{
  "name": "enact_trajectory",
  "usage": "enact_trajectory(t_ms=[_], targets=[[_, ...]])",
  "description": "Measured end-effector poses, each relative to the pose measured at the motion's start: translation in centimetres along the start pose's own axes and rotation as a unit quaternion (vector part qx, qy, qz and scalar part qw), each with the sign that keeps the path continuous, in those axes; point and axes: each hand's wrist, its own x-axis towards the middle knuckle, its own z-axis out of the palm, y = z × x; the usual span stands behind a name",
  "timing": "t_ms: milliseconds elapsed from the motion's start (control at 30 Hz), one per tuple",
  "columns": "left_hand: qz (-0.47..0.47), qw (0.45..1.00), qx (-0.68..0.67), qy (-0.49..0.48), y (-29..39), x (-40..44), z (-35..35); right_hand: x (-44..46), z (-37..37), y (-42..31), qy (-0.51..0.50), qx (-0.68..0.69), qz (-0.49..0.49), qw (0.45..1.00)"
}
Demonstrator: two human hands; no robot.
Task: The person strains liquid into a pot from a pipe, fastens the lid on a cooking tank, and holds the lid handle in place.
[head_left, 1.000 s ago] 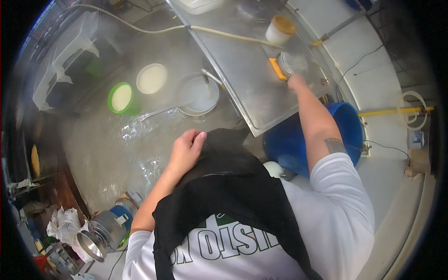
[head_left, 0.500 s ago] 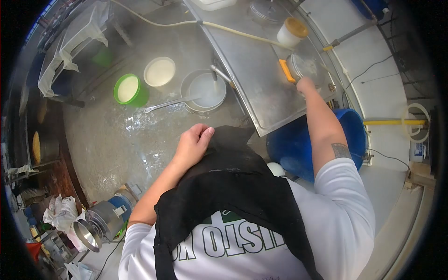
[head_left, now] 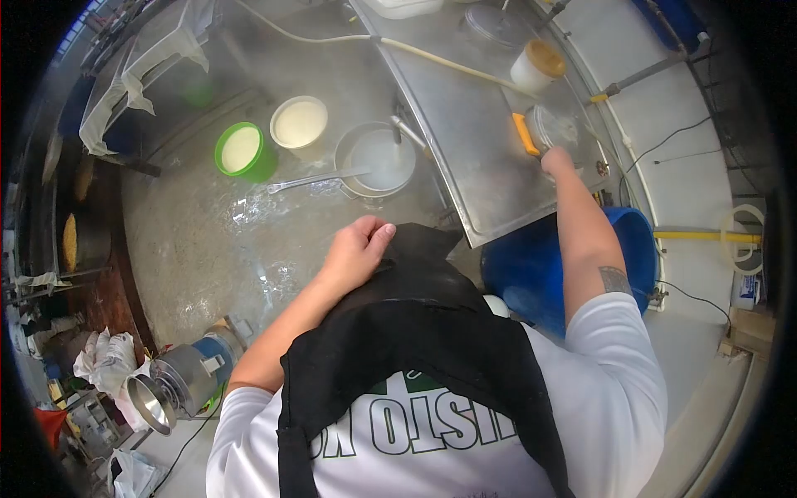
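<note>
My right hand [head_left: 558,163] reaches out over the metal table [head_left: 473,166], its fingers closed at the near side of a round clear-looking container [head_left: 551,129]. What the fingers grip there is too small to make out. An orange handle [head_left: 525,134] lies just left of that container. Above it on the table stands a white tub with a tan lid [head_left: 538,66]. My left hand [head_left: 359,249] is held in front of the black apron [head_left: 407,286], fingers curled and thumb against them; whatever it may hold is hidden.
On the wet floor stand a metal pot [head_left: 375,159] with a long-handled ladle [head_left: 320,179], a white bucket [head_left: 299,122] and a green bucket [head_left: 246,152]. A blue barrel [head_left: 573,266] is beside the table's near end. A hose [head_left: 448,62] crosses the table.
The whole view has shifted, so the table, pot and buckets appear farther right and slightly lower. Both hands keep much the same pose, the right still by the round container.
</note>
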Motion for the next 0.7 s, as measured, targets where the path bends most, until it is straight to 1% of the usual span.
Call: enact_trajectory(t_ms=[67, 133, 167, 233, 333, 367, 433, 533, 700], targets=[[0.012, 1.0, -0.006, 0.005, -0.3, 0.1, 0.2, -0.1, 0.0, 0.1, 0.002, 0.0, 0.004, 1.0], [0.019, 1.0, -0.007, 0.008, -0.7, 0.3, 0.3, -0.3, -0.2, 0.1, -0.001, -0.02, -0.022, 1.0], [0.025, 1.0, -0.008, 0.012, -0.8, 0.3, 0.4, -0.8, -0.6, -0.1, -0.001, -0.02, -0.019, 1.0], [0.025, 1.0, -0.008, 0.008, -0.8, 0.3, 0.4, -2.1, -1.7, -0.6, -0.017, -0.035, -0.026, 0.999], [0.021, 1.0, -0.011, 0.006, -1.1, 0.4, 0.4, -1.6, -1.4, -0.4, -0.023, -0.059, -0.036, 0.997], [0.018, 1.0, -0.014, 0.007, -1.2, 0.5, 0.5, -1.5, -1.2, -0.3, -0.022, -0.059, -0.034, 0.997], [0.026, 0.999, -0.017, 0.011, -1.3, 0.4, 0.6, -1.4, -0.7, 0.0, 0.009, -0.052, -0.045, 0.998], [0.034, 0.999, -0.022, 0.016, -1.3, 0.4, 0.6, -1.0, -0.7, 0.0, -0.005, -0.067, -0.054, 0.996], [0.018, 0.999, -0.033, 0.011, -1.5, 0.4, 0.6, -0.1, -0.1, 0.3, -0.008, -0.041, -0.032, 0.999]])
